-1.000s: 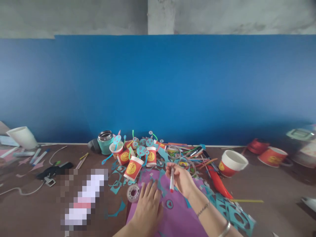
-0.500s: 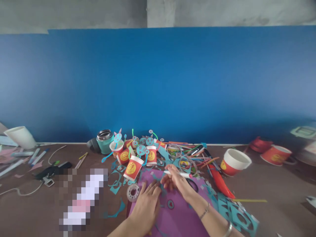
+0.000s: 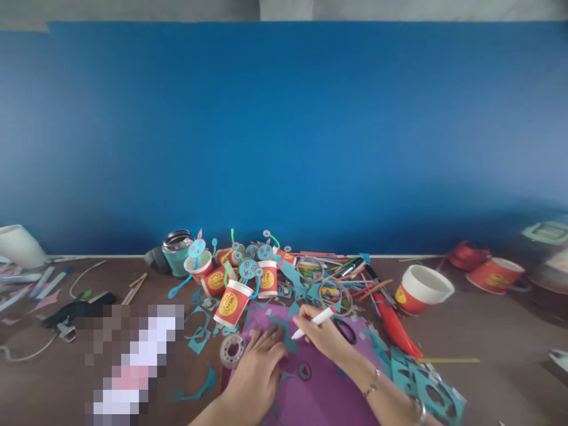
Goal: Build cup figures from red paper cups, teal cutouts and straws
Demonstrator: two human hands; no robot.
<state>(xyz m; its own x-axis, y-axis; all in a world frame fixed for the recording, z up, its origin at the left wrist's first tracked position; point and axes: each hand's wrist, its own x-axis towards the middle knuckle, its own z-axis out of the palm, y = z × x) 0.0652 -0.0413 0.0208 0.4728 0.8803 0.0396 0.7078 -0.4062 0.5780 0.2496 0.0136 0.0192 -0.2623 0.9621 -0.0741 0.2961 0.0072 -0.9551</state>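
My right hand (image 3: 320, 337) grips a white marker (image 3: 323, 316) with a red end, its other end slanting down to the left above the purple sheet (image 3: 328, 390). My left hand (image 3: 261, 361) lies palm down on that sheet, fingers stretched out, near scraps of blue paper. Whether a piece is pinned under its fingertips cannot be made out. Between and below the hands is a small round cutout (image 3: 305, 371) with a red heart. A roll of clear tape (image 3: 232, 350) lies just left of my left hand. Black-handled scissors (image 3: 345, 330) show partly behind my right wrist.
Red paper cups (image 3: 233, 303) with blue paper faces cluster behind the sheet, beside a teal flask (image 3: 177, 254). Stacked cups (image 3: 421, 290) stand to the right, near a red pointed object (image 3: 397, 328). Blue paper offcuts (image 3: 432, 390) lie front right. A black strap (image 3: 84, 307) lies left.
My right hand has turned the marker from hanging upright with the red end down to a writing slant with the red end up. My left hand stays on the sheet. The view has tilted down.
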